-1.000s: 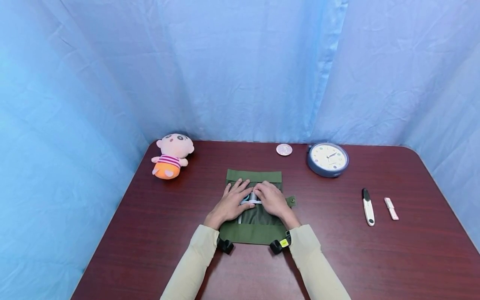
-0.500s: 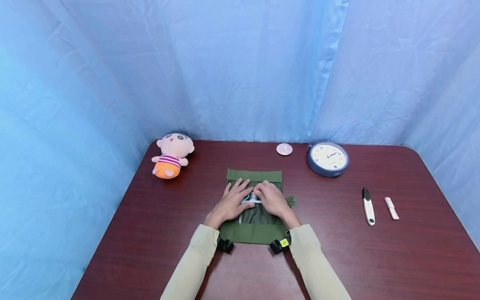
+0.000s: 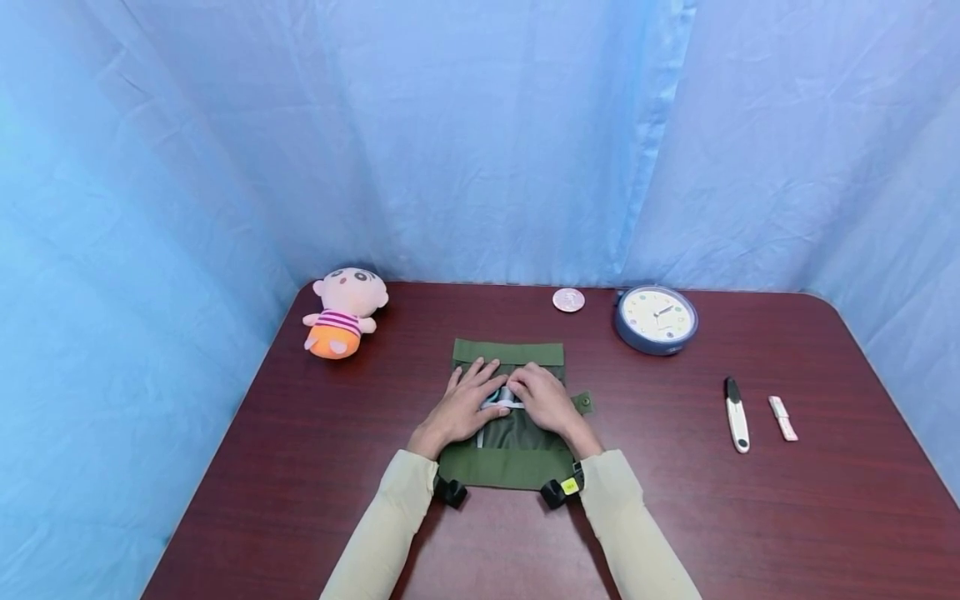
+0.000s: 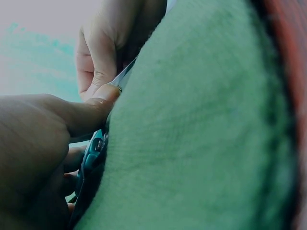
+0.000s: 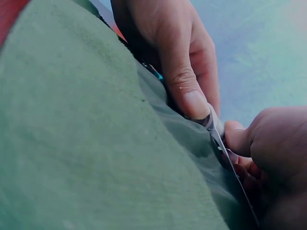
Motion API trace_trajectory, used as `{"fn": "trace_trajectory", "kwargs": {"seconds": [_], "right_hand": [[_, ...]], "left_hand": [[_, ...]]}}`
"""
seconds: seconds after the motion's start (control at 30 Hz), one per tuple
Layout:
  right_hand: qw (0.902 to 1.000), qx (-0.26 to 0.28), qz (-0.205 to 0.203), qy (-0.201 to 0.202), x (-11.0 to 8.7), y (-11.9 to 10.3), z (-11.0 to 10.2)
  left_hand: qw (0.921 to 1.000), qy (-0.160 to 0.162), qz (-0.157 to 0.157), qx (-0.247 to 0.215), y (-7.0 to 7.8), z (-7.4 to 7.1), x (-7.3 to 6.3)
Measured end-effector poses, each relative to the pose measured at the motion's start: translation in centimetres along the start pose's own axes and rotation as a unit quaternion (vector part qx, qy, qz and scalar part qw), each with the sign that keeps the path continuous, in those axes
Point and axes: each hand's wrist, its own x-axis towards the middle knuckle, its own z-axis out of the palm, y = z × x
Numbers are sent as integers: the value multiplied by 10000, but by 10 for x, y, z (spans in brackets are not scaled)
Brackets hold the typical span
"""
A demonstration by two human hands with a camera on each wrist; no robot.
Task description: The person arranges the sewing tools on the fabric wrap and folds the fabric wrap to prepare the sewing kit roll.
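An olive-green fabric pouch (image 3: 510,468) lies unfolded in front of the person, a snap tab (image 3: 584,403) at its right side. A white elastic band (image 3: 513,405) crosses its middle, over a small grey cylinder (image 3: 507,392). My left hand (image 3: 459,410) rests on the pouch with fingers spread, its thumb pressing at the band. From the right, my right hand (image 3: 547,402) pinches the grey cylinder with curled fingers, close beside the left thumb. A teal plastic item (image 4: 91,155) shows under the left fingers, mostly hidden.
A plush doll (image 3: 341,312) sits at the back left. Toward the back right are a round shiny disc (image 3: 568,300) and a blue alarm clock (image 3: 657,319). A white tool with a black tip (image 3: 737,417) and a small pale folded item (image 3: 783,417) lie at the right.
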Motion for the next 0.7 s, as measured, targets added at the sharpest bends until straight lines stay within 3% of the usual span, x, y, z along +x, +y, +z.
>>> {"fn": "trace_trajectory", "kwargs": {"seconds": [0.23,0.57,0.7], "right_hand": [[9996,-264,-37,-57,-1,-3,2],[9995,311,-97,-35,-1,5,-1],[9998,150,-12,-122,-1,4,-1]], "left_hand": [[10000,-16,-22,19,1,0,0],[10000,3,10,-40,-1,0,0],[10000,12,15,-54,0,0,0]]}}
